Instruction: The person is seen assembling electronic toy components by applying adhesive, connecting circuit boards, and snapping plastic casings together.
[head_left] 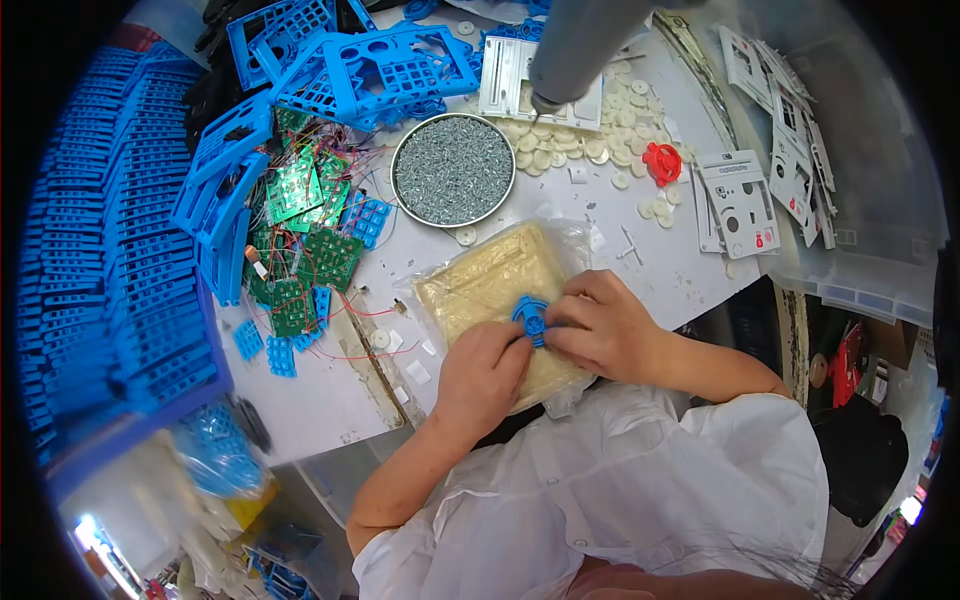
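Both hands meet over a yellowish pad wrapped in clear plastic (pixel 470 285) at the table's near edge. Between them is a small blue plastic part (pixel 530 316) with a curved rim and a round middle. My left hand (pixel 484 368) is closed, its thumb and fingertips pinching the part's lower left side. From the other side my right hand (pixel 600 325) grips it with bent fingers. The fingertips cover some of the part's lower end.
A round tin of screws (pixel 453 170) stands beyond the pad. Green circuit boards (pixel 330 258) with wires lie left, near blue frames (pixel 385 75). White discs (pixel 560 145), a red part (pixel 661 163) and white panels (pixel 738 205) lie right. A grey tool (pixel 590 45) hangs overhead.
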